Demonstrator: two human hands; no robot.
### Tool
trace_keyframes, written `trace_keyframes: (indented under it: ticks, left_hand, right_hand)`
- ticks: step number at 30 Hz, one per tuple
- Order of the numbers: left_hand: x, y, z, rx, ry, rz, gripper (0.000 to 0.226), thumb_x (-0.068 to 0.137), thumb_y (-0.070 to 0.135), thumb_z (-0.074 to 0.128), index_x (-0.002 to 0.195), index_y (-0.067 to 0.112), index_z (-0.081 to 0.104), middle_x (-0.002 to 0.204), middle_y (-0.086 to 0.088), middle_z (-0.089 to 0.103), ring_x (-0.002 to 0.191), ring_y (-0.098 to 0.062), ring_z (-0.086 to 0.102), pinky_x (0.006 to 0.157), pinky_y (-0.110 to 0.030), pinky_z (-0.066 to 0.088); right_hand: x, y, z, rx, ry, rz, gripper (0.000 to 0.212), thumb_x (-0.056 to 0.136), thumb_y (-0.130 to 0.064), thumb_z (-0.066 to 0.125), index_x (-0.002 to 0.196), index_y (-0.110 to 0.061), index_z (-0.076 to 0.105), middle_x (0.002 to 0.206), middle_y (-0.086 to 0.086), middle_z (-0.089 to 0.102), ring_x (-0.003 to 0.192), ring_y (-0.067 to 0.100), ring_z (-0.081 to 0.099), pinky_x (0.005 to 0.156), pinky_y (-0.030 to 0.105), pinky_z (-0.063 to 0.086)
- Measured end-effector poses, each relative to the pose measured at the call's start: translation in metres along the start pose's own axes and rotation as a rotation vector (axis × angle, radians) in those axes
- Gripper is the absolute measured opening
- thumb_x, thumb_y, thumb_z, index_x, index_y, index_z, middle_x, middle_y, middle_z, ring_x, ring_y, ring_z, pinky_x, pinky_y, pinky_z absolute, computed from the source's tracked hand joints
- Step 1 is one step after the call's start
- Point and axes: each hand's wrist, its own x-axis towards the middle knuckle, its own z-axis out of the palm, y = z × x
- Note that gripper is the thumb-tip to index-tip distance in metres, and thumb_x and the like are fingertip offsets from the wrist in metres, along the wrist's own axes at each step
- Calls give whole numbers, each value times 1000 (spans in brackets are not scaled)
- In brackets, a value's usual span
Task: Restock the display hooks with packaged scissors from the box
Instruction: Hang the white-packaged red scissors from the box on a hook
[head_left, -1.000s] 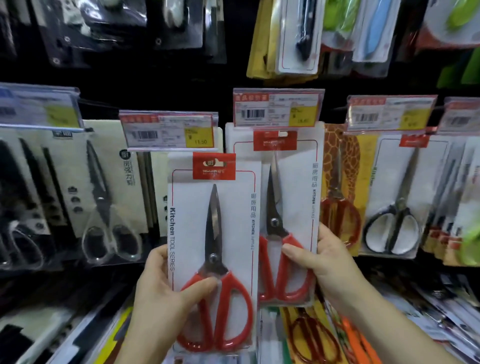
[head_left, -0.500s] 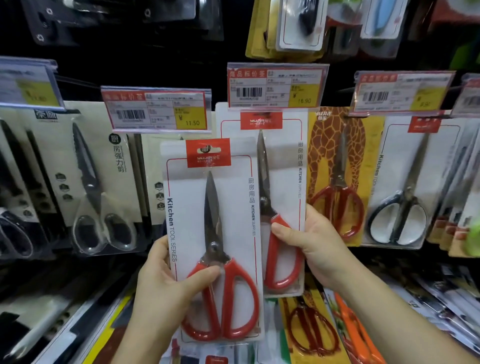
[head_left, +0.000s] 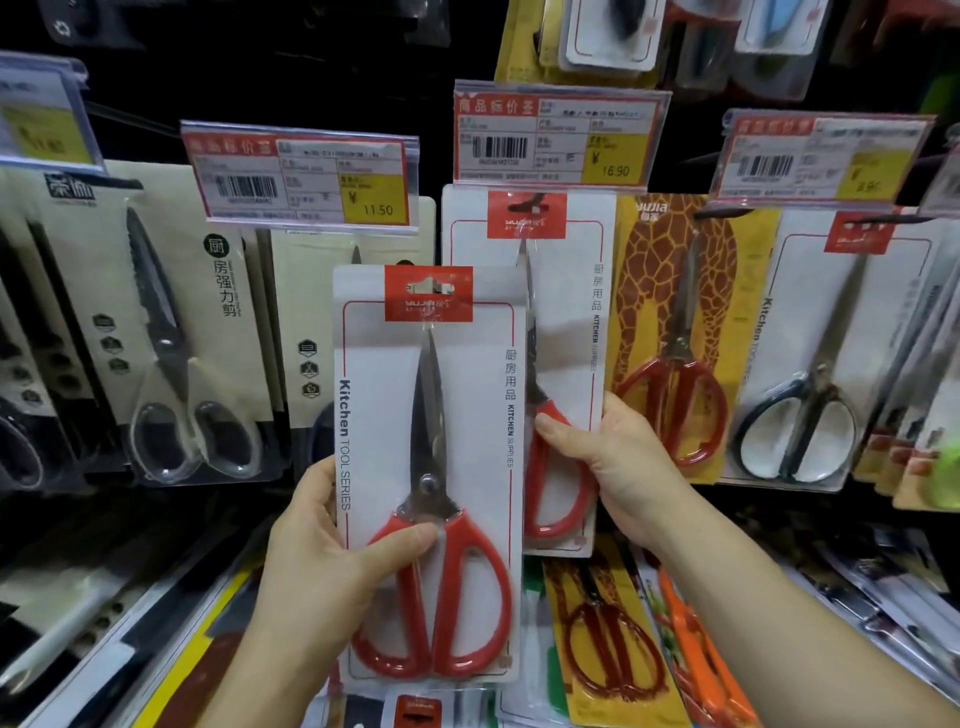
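Head view has the left hand (head_left: 332, 566) pinching a red-handled scissors pack (head_left: 427, 467) low down, so its hang hole stays clear; the right hand (head_left: 618, 467) grips the hanging pack (head_left: 561, 322) under the 16.90 tag (head_left: 558, 136), probably steadying it; box not visible.

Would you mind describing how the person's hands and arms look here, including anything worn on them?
Both the left hand and the right hand are bare: no gloves, and no rings, watch or bracelet on the parts that show. Both forearms are uncovered right down to the bottom of the frame, so no sleeve is visible. The nails that show are short and unpainted.
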Motion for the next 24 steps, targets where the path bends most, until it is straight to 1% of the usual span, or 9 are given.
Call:
trace_keyframes:
  ticks: [4,7,10,12,14,17,21,22,24]
  left_hand:
    - [1,-1,6,3,-17,4,61,61,-12,78,109,20,59,93,-7,76,80,-23,74,63,-28,59]
    - [1,-2,11,18,-15,23,59,61,-12,78,107,21,59,92,-6,76,81,-24,74,66,-32,58]
    - [1,-4,20,20,-19,39,62,61,-12,79,108,24,60,94,-5,76,86,-25,73,74,-38,58]
    - [0,-3,28,29,-22,66,69,58,-7,83,112,28,60,99,-1,75,91,-22,72,82,-43,56]
    - [-1,0,38,59,-10,133,75,56,3,81,120,32,57,106,5,73,99,-15,70,88,-42,54]
    - [-3,8,53,68,4,209,94,62,-2,84,139,32,43,121,15,66,111,-4,63,96,-32,51]
    - [-1,27,67,114,17,269,106,68,3,80,150,33,20,131,30,50,113,19,50,95,-4,40]
    - [1,30,69,140,22,284,107,69,6,81,150,34,16,132,32,46,114,22,46,95,-1,36]
    - [6,35,71,175,23,300,108,71,11,80,150,36,10,139,29,41,121,18,43,105,-9,33]
  right_hand:
    - [-3,3,6,-497,125,-26,39,88,-33,63,120,-17,50,116,-1,62,108,15,59,82,26,50]
    - [-26,6,13,-743,298,-67,54,92,-45,49,137,-19,36,137,-4,46,125,13,45,96,23,39]
    - [-54,-1,18,-421,254,-177,37,86,-50,46,120,-36,45,119,-16,57,112,0,56,85,10,45]
    - [-66,-6,24,-267,95,-193,36,77,-48,53,111,-47,43,107,-14,64,99,-2,63,80,19,54]
    - [-71,-4,26,-266,19,-251,54,80,-27,65,118,-53,37,109,-10,65,99,2,66,82,28,56]
    - [-71,-7,24,-250,108,-396,70,81,4,63,123,-48,39,104,-1,66,95,7,67,84,28,56]
    - [-59,-22,18,-224,164,-492,68,82,7,62,121,-44,42,99,1,67,91,8,69,79,22,56]
    - [-55,-26,16,-232,161,-501,67,83,8,61,121,-44,42,100,3,66,89,7,69,75,20,56]
    - [-48,-33,13,-272,132,-505,67,85,9,57,121,-45,40,103,7,65,86,7,69,71,20,56]
